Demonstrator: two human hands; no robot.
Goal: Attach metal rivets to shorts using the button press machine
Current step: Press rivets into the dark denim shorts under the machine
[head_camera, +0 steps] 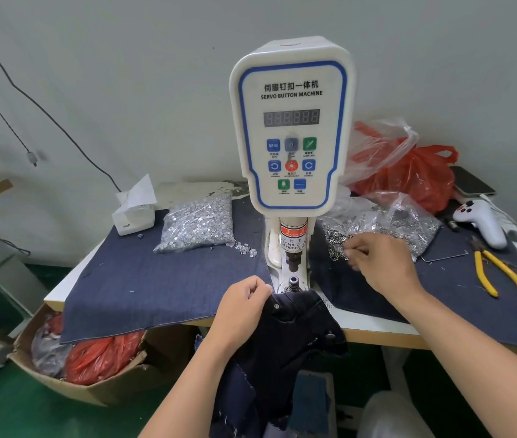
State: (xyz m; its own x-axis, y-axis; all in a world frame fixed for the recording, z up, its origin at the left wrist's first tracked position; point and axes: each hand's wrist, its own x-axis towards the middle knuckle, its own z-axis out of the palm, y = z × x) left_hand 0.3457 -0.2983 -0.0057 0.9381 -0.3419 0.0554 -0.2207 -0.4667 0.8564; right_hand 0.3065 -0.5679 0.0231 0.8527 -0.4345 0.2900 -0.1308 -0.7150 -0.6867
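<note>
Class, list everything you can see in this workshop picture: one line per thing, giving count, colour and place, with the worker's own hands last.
Button machine: one, white and blue, table centre.
Shorts: one, dark denim, at the die, hanging off the front edge.
Denim cloths: two, blue, covering the table.
Bags of metal parts: two, clear with silver contents, either side of the machine.
Tissue box: one, white, back left.
Pliers: one, yellow handles, right.
Red bags: several, back right and in the floor box.
Controller: one, white, far right.
Left hand: gripping the shorts.
Right hand: pinching at the silver rings.

Head-worn view, forward-down, close over table [377,330]
</note>
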